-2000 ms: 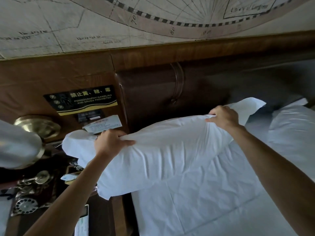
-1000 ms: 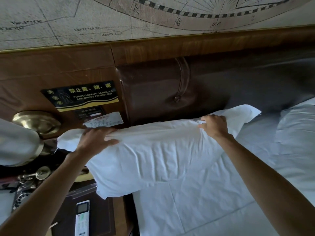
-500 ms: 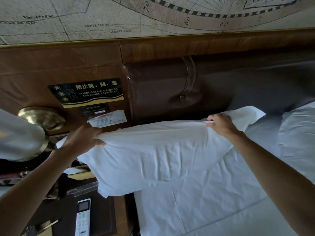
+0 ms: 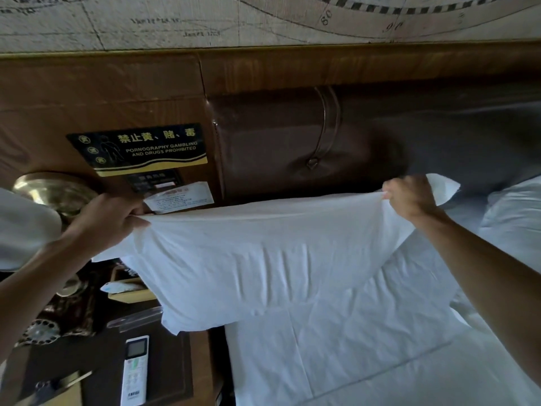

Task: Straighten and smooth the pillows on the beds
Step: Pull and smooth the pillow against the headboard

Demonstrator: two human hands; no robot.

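— Hands: how do they stand?
— Left hand (image 4: 112, 221) and right hand (image 4: 409, 197) are well apart, each clamped on the top edge of a white pillow (image 4: 263, 259) held up before the headboard (image 4: 278, 136), its lower corner hanging past the bed (image 4: 336, 361) over the table (image 4: 169, 361).

— The risk?
— That corner could sweep the remote (image 4: 135, 370) off, or catch the open box (image 4: 128, 288), which seems to hold a packet.
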